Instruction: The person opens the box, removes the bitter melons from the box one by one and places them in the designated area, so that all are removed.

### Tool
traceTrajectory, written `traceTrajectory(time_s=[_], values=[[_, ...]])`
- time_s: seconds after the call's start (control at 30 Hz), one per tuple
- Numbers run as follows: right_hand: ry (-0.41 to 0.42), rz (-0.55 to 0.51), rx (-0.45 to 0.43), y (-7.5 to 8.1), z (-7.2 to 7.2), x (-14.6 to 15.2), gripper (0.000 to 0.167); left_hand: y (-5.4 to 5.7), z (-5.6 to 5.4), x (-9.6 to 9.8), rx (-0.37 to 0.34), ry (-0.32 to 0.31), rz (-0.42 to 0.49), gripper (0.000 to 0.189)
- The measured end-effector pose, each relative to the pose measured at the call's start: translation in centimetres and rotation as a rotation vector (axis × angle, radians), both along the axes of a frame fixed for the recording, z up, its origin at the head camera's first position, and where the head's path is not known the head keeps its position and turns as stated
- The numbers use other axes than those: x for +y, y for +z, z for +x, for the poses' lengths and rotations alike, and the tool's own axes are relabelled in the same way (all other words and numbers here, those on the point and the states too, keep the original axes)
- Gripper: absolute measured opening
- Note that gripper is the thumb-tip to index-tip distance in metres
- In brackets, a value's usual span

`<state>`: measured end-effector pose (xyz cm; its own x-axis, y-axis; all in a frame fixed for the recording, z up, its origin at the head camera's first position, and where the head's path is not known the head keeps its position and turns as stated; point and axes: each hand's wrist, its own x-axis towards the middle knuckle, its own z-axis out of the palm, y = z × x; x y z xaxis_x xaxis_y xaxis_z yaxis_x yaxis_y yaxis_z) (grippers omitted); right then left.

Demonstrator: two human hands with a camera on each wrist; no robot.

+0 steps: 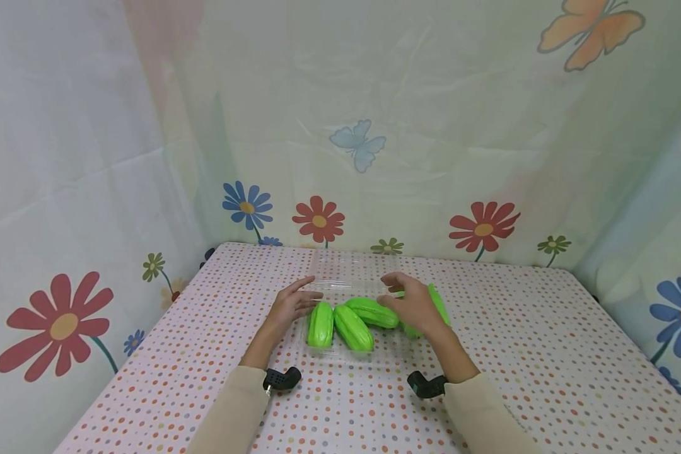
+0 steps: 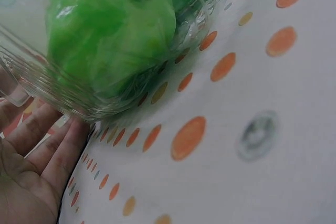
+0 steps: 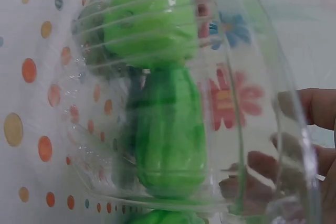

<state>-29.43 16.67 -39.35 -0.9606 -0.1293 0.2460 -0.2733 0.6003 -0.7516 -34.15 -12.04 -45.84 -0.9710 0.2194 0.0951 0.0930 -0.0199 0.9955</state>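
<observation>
A clear plastic box (image 1: pixel 340 354) with a hinged lid (image 1: pixel 354 268) lying back holds three bright green, ridged, gourd-like pieces: one upright along the left wall (image 1: pixel 320 325), one slanting in the middle (image 1: pixel 354 329), one lying crosswise behind (image 1: pixel 372 312). My left hand (image 1: pixel 286 306) is at the box's left side, fingers extended; in the left wrist view its fingertips meet the plastic wall. By the right side is my right hand (image 1: pixel 413 304), fingers spread and slightly bent, seen beyond clear plastic in the right wrist view. More green (image 1: pixel 439 304) shows beside that hand, partly hidden by it.
A dotted cloth covers the table (image 1: pixel 545 366). Behind and beside it hang curtains (image 1: pixel 420 189) printed with flowers and butterflies. Black wrist devices (image 1: pixel 282 379) sit at both cuffs, close above the cloth.
</observation>
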Motion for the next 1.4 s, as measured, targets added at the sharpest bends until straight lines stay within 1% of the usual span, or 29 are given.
traceTrajectory(time_s=[0.2, 0.37, 0.43, 0.53, 0.63, 0.77, 1.07, 1.23, 1.4], values=[[0.040, 0.019, -0.009, -0.6, -0.1, -0.6, 0.044, -0.1, -0.2, 0.1, 0.007, 0.003, -0.007, 0.051], [0.052, 0.109, 0.000, -1.2, 0.1, -1.2, 0.045, -0.2, -0.2, 0.0, -0.006, 0.002, -0.002, 0.052], [0.049, 0.152, 0.013, -1.4, 0.1, -1.5, 0.045, -0.2, -0.2, 0.0, -0.005, 0.000, -0.001, 0.052], [0.050, 0.199, 0.010, -1.6, 0.1, -1.8, 0.045, -0.3, -0.2, 0.0, -0.001, -0.002, 0.000, 0.052], [0.062, 0.234, 0.003, -1.7, 0.2, -2.1, 0.048, -0.3, -0.2, 0.0, 0.000, -0.002, 0.001, 0.052], [0.071, 0.267, 0.015, -1.6, 0.3, -2.3, 0.049, -0.2, -0.2, 0.0, 0.005, 0.003, -0.002, 0.052], [0.057, 0.319, 0.023, -1.9, 0.3, -2.6, 0.051, -0.2, -0.2, 0.0, 0.007, 0.002, 0.007, 0.050], [0.056, 0.404, 0.027, -2.2, 0.3, -2.7, 0.050, -0.1, -0.2, 0.1, 0.010, 0.006, 0.005, 0.050], [0.056, 0.476, 0.040, -2.1, 0.4, -2.9, 0.047, -0.1, -0.2, 0.1, 0.013, 0.010, -0.005, 0.051]])
